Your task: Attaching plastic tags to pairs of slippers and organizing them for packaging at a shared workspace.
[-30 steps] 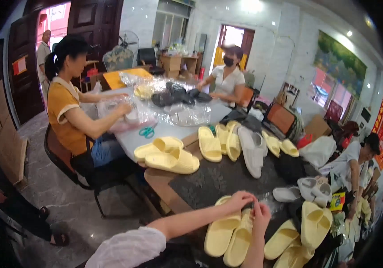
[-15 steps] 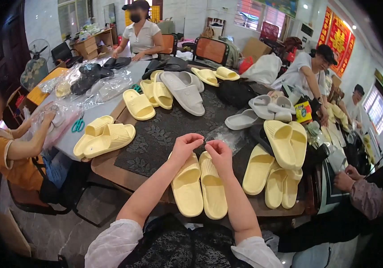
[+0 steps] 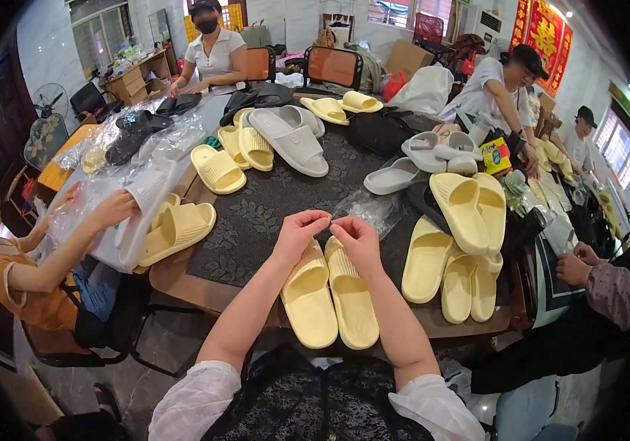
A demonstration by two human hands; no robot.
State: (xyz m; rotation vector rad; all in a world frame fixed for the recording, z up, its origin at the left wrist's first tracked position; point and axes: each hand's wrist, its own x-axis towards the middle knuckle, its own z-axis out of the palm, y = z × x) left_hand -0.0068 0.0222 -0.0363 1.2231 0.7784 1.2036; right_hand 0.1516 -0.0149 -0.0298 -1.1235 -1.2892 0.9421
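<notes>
My left hand [image 3: 301,237] and my right hand [image 3: 357,241] meet fingertip to fingertip over the table's front part. Both are closed in a pinch around something tiny and dark, too small to name. Just below them lies a pair of pale yellow ridged slippers, the left slipper [image 3: 310,314] and the right slipper [image 3: 354,316] side by side with heels toward me. My hands partly cover their toe ends. Beyond my right hand, a crumpled clear plastic bag [image 3: 376,211] rests on the dark patterned mat [image 3: 256,228].
More yellow slippers [image 3: 426,263] are stacked at the right, with grey slippers [image 3: 396,176] behind them. A large grey slipper [image 3: 289,140] lies among yellow ones farther back. On the left, a seated person [image 3: 43,272] handles plastic bags and a slipper; other people work around the table.
My hands keep their pinch above the yellow pair. At the left, the seated person's hands have moved right, near the yellow slippers, bringing a bagged light slipper. The view has shifted slightly.
</notes>
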